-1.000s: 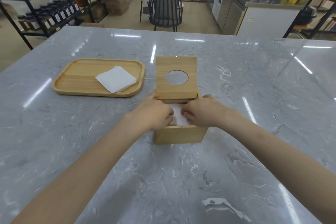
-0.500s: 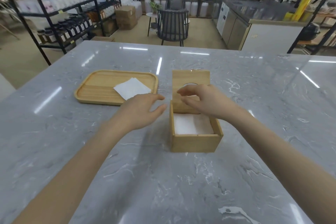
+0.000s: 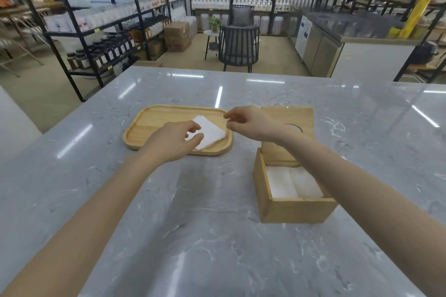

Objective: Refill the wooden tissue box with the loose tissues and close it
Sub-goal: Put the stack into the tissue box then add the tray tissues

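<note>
Looks like the fetch step: the left hand [image 3: 172, 143] is over the wooden tray [image 3: 144, 125], grip released, fingers spread just above the folded loose tissue [image 3: 211, 131]. The right hand [image 3: 251, 123] hovers empty too. The wooden tissue box [image 3: 293, 207] sits on the table [image 3: 205, 236], lid [image 3: 288, 116] up, tissues inside. Next move: pinch the tissue cleanly, carry it over.

The light is bright and even, and it comes from lamps above me, which leave long white streaks of glare on the marble table [image 3: 217, 200]. My arms throw only soft, weak shadows there. The shelves [image 3: 108, 19] behind look slightly blurred, and straight lines bend near the edges.
</note>
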Demonstrator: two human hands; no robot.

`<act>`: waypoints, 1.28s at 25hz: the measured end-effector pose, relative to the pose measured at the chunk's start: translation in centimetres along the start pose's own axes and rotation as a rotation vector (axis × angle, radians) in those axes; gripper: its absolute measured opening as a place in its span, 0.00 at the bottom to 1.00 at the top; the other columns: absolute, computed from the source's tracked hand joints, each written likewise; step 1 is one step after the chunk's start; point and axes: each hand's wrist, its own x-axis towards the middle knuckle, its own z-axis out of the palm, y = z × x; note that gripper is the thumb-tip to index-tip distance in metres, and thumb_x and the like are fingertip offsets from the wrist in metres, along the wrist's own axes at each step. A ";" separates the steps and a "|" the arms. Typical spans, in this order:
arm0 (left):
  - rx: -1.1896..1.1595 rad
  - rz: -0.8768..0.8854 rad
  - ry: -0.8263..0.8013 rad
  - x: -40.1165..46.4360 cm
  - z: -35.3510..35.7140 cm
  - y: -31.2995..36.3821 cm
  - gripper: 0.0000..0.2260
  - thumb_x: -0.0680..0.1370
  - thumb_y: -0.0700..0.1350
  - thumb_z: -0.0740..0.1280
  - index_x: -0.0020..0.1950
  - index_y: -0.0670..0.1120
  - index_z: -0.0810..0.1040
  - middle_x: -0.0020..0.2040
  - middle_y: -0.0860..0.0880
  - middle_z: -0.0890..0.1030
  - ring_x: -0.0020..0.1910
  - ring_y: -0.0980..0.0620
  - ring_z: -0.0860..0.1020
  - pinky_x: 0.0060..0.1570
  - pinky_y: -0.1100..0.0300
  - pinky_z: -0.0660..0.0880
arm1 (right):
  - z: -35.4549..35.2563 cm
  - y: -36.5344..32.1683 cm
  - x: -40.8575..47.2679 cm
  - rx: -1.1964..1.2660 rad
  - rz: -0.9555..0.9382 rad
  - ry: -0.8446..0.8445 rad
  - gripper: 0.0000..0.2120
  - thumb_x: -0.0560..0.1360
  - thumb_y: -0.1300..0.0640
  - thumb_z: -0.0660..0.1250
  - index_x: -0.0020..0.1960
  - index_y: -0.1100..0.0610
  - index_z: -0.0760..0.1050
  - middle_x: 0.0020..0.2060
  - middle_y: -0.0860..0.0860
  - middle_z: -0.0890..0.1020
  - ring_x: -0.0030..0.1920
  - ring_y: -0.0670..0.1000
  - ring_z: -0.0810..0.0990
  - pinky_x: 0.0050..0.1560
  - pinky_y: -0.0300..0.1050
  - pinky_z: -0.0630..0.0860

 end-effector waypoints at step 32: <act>0.086 -0.275 0.032 10.2 7.7 -8.4 0.28 0.72 0.57 0.64 0.68 0.47 0.64 0.66 0.43 0.69 0.64 0.41 0.65 0.59 0.47 0.64 | 8.7 2.3 12.0 -0.139 0.356 -0.134 0.19 0.72 0.59 0.65 0.58 0.61 0.62 0.51 0.58 0.74 0.54 0.58 0.75 0.37 0.43 0.69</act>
